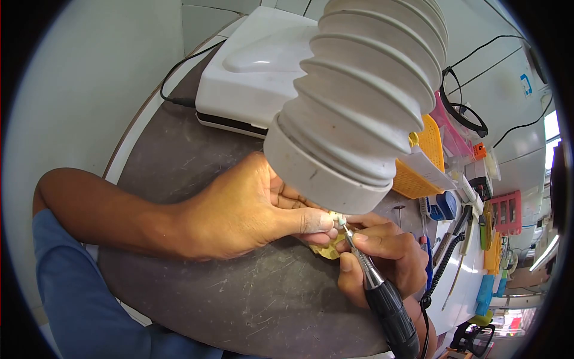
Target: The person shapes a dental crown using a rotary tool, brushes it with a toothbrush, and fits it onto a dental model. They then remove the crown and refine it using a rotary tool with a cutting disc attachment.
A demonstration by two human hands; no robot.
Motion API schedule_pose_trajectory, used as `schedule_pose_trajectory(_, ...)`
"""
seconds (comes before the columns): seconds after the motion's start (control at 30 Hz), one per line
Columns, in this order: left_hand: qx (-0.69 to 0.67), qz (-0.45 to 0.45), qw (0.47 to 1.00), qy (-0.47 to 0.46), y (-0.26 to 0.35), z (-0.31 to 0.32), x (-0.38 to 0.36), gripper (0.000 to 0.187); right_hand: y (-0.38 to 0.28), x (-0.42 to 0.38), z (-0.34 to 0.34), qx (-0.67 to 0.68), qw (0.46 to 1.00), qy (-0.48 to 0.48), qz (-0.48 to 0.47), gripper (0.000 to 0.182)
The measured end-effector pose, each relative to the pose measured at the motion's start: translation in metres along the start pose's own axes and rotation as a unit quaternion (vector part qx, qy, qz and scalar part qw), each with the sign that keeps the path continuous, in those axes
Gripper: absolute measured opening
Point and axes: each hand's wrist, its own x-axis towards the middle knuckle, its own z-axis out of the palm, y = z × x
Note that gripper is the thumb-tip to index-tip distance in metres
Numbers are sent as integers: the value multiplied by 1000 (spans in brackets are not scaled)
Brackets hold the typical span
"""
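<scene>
My right hand (388, 251) is closed pen-style round a rotary handpiece (382, 299) with a black body and a metal front. At its tip is a small pale green grinding bit (341, 221). My left hand (239, 209) comes from the left, its thumb pressed toward the curled fingers, pinching a small pale piece (333, 214) right at the bit. The fingers mostly hide this piece, and I cannot tell its kind. Under the meeting fingertips shows a yellow, irregular-edged object (327, 249), partly covered by both hands.
A white ribbed hose (365, 90) hangs close above my hands. Behind it stands a white machine (251, 66) with a black cord. On the right are a yellow basket (418, 161), a pink basket (507, 212), a coiled black cable (442, 269) and several tools. The grey tabletop (239, 305) is scratched.
</scene>
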Motion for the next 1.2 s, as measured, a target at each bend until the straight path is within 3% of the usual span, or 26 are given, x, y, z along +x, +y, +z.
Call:
schedule_pose_trajectory(1.0, -3, -13, 1000, 11, 4, 2, -1, 34, -2, 2, 0, -42, 998, -3, -35, 27)
schedule_pose_trajectory(1.2, -7, 10, 1000, -2, 0, 0, 0, 33, -5, 0, -2, -6, 1000, -6, 13, 28)
